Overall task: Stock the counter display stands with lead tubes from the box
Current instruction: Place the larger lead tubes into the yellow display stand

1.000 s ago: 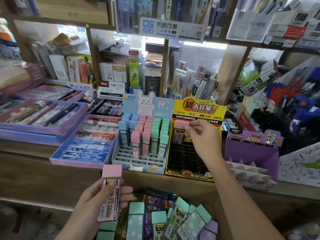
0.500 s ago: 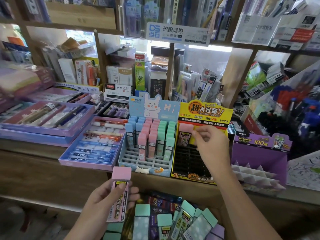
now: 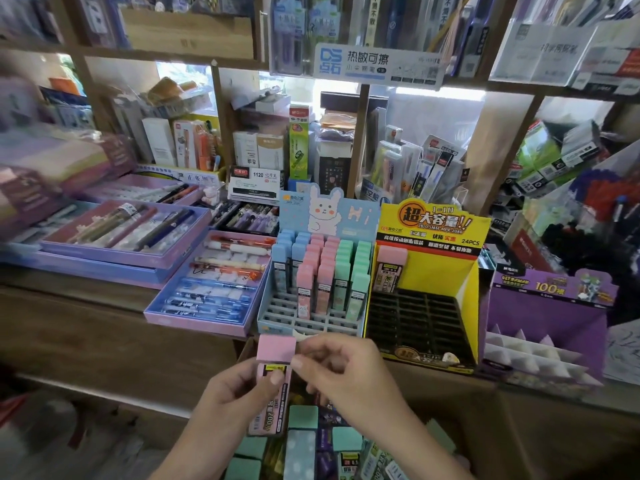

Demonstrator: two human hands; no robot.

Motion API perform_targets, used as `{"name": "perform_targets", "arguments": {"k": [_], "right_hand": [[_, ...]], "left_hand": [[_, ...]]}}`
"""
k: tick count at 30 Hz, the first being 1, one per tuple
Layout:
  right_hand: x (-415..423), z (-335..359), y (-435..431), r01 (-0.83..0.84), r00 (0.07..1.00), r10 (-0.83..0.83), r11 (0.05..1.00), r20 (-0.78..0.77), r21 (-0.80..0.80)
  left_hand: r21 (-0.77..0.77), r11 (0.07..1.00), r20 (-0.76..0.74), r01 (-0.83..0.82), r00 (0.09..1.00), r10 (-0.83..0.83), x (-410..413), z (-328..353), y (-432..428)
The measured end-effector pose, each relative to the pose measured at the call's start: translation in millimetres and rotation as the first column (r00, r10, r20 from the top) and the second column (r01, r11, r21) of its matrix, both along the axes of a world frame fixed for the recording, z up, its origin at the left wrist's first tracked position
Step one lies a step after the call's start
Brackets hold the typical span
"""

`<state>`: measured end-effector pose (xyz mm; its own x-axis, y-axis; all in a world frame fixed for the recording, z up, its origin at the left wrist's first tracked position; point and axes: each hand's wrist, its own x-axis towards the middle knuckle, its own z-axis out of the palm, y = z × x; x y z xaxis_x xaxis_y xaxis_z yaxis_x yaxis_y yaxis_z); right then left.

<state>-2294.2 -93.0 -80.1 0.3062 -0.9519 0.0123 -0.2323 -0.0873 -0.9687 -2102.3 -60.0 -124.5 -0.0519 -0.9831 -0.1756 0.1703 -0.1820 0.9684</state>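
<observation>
Head view, both hands low in frame, in front of the bench [image 3: 86, 334] edge. Left hand [image 3: 239, 393]: fingers curled round the body of a pink lead tube [image 3: 276, 348], thumb laid across its printed label, tube upright with the cap on top. Right hand [image 3: 343, 372]: thumb and forefinger pinch the right edge of the same tube's cap, other fingers curled loosely behind. The tube sits above the open box [image 3: 464, 417], just below the front of the blue bunny stand [image 3: 311, 320]. In the box: green-capped tubes [image 3: 303, 417] lying and standing mixed, some purple packaging between them. Yellow stand [image 3: 440, 271] on the bench, right of the blue one, touching it side by side; its black grid holds a single second pink tube [image 3: 390, 268], upright in the back-left slot. Blue bunny stand: rows of blue, pink and green tubes at the back, front slots bare. Purple stand [image 3: 540, 313] right of the yellow one, with white dividers. Pen trays [image 3: 207, 292] lie to the left on the bench
</observation>
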Motion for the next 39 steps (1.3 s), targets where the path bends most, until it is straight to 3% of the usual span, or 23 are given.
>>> {"name": "perform_targets", "arguments": {"k": [7, 10, 16, 26, 32, 39], "right_hand": [[-2, -3, 1, -0.021, 0.997, 0.018, 0.999, 0.069, 0.05], [-14, 1, -1, -0.01, 0.991, 0.005, 0.999, 0.137, 0.035], [-55, 28, -20, 0.205, 0.962, -0.177, 0.971, 0.206, -0.123], [-114, 59, -62, 0.429, 0.903, -0.405, 0.833, 0.144, -0.349], [-119, 51, -84, 0.426, 0.898, -0.435, 0.826, 0.065, -0.368], [-109, 41, -93, 0.373, 0.921, -0.389, 0.864, 0.022, -0.339]], "left_hand": [[-0.062, 0.998, 0.124, 0.01, 0.992, -0.003, 0, 0, -1], [-0.064, 0.997, 0.099, -0.039, 0.994, 0.045, 1, -5, -3], [-0.057, 0.989, 0.021, -0.133, 0.991, 0.135, 4, -9, -5], [-0.046, 0.985, 0.05, -0.165, 0.985, 0.167, 3, 1, -2], [-0.122, 0.989, 0.22, -0.085, 0.969, 0.11, 4, -3, 0], [-0.093, 0.993, 0.22, -0.068, 0.972, 0.087, 8, -7, -1]]}}
